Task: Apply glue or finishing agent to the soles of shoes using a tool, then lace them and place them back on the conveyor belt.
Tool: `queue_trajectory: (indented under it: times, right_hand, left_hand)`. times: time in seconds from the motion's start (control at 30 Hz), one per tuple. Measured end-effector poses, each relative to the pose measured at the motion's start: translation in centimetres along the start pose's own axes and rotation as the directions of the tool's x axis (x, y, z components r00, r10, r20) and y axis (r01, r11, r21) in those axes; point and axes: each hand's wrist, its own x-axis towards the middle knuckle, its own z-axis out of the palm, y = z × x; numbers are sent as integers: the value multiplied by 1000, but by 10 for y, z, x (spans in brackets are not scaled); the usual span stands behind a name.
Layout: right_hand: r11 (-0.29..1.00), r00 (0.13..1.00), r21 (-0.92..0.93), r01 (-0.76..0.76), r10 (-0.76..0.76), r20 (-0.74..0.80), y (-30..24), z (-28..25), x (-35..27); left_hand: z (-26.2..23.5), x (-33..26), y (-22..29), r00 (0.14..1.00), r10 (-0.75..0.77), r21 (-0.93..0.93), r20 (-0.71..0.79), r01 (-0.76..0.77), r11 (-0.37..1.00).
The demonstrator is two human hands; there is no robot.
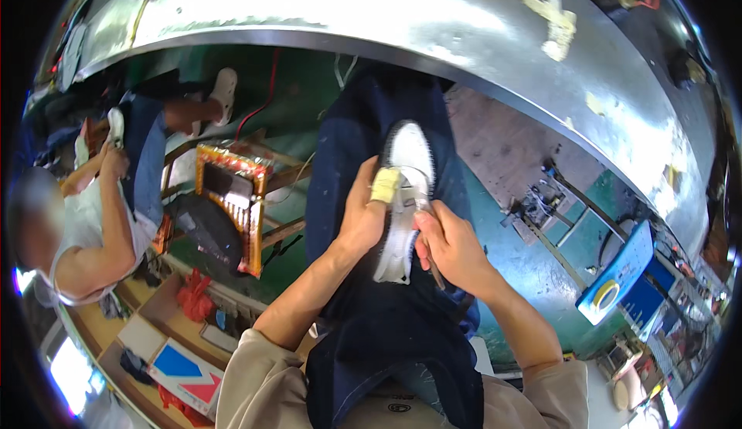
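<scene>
A white shoe (407, 154) with a dark toothed sole rim lies sole-up on my lap, over dark blue cloth (348, 151). My left hand (363, 216) grips the shoe's side; its thumb is wrapped in yellowish tape. My right hand (452, 243) presses against the shoe's lower part and holds a thin dark tool (434, 273) that pokes out below the fingers. Both forearms come up from the lower edge in beige sleeves.
A curved shiny metal table (371, 4) spans the top. At left another person (100, 220) sits holding a white shoe (116, 124). An orange-framed wooden stool (236, 197) stands between us. Blue bin (618, 274), tape roll (605, 296) and green floor lie at right.
</scene>
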Motion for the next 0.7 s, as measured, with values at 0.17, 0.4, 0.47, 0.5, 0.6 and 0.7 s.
queue_trajectory:
  times: [0.17, 0.4, 0.47, 0.5, 0.6, 0.7]
  right_hand:
    - [956, 990, -258, 138, -123, 72, -10, -34, 5]
    - [438, 684, -649, 622, -708, 177, -20, -42, 44]
    - [388, 857, -802, 454, -437, 273, -28, -44, 43]
    - [377, 794, -780, 500, -559, 239, -30, -43, 35]
    - [417, 701, -691, 590, -690, 182, -23, -42, 32]
    - [444, 822, -760, 474, -532, 202, -28, -42, 31]
  left_hand:
    - [-2, 9, -5, 992, 125, 285, -2, -119, 951]
    - [-13, 12, -16, 970, 123, 240, 208, -173, 955]
    - [-8, 6, -6, 968, 124, 154, 220, -160, 975]
    - [-7, 4, -8, 963, 113, 146, 244, -152, 978]
    - [-9, 7, -3, 955, 121, 216, 269, -182, 959]
    - [-14, 11, -4, 956, 136, 228, 259, -197, 953]
